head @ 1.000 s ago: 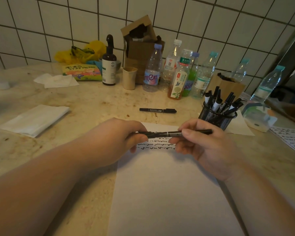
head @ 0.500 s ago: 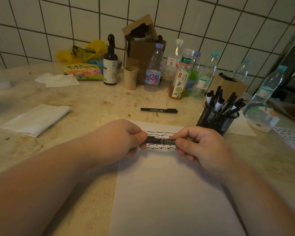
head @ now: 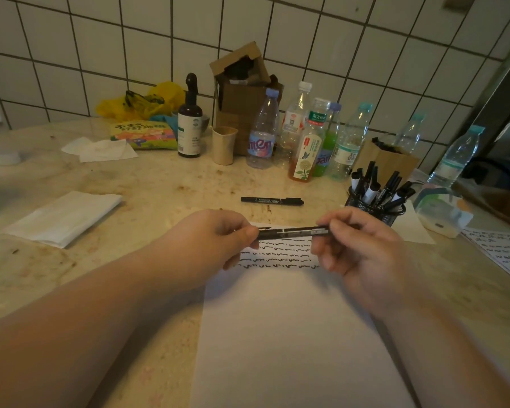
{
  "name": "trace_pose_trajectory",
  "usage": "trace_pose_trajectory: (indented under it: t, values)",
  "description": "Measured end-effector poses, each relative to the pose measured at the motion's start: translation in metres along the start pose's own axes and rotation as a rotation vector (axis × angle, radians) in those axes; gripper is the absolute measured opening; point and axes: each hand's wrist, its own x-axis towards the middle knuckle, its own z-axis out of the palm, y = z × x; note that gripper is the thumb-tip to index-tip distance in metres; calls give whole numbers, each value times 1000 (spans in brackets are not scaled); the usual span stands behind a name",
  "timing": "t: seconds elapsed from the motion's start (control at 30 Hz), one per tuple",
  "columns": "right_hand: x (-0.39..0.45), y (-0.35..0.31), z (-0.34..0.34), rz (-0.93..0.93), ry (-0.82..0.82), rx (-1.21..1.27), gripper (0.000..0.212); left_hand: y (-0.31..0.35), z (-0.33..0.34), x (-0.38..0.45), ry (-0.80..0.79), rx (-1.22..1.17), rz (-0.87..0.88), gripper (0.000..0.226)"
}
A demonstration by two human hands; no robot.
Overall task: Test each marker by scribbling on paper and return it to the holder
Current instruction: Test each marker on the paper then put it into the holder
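Marker (head: 292,232) pinched at both ends, left hand (head: 209,241) and right hand (head: 357,248), just over paper (head: 292,334). I see spare marker (head: 272,200) beyond paper, holder (head: 376,207) far-right of it, bottles (head: 306,142) behind.

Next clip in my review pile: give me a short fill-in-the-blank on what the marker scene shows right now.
1. Both the left hand and right hand hold one black ____ above the paper.
2. The mesh holder stands to the ____ of the paper.
3. A spare marker lies flat on the ____.
4. The paper's scribbles sit near its ____ edge.

Missing words: marker; right; table; far
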Motion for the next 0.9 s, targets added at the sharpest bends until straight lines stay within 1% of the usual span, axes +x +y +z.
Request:
trace_pose_trajectory:
  t: [0.07, 0.17, 0.23, 0.33, 0.4, 0.5, 0.63, 0.7, 0.77, 0.83, 0.9]
  values:
    - [-2, -2, -4, -83, 146, -138, 21, -4, -1, 1, 25, 108, 17, 26]
    - [-4, -12, -11, -196, 469, -281, 15, -10, -5, 2, 56, 282, 25, 26]
    - [-3, -20, -19, -294, 648, -337, 10, -12, -6, 2, 67, 332, 33, 28]
    - [0, -30, -29, -394, 849, -484, 5, -13, -5, 2, 64, 365, 46, 28]
    - [2, -36, -31, -403, 913, -592, 10, -14, -5, 2, 76, 361, 62, 28]
    - [4, -45, -32, -365, 880, -735, 8, -18, -5, 3, 95, 332, 76, 27]
    - [12, -59, -28, -273, 764, -960, 4, -20, -3, 4, 96, 355, 85, 28]
    - [22, -63, -31, -196, 716, -1074, 5, -20, -3, 5, 95, 372, 94, 29]
    - [32, -65, -36, -63, 662, -1234, 13, -20, -2, 5, 92, 386, 109, 29]
    - [42, -68, -39, 70, 597, -1385, 26, -20, -2, 5, 87, 397, 123, 29]
    - [50, -70, -37, 134, 506, -1453, 34, -19, -2, 5, 80, 401, 130, 29]
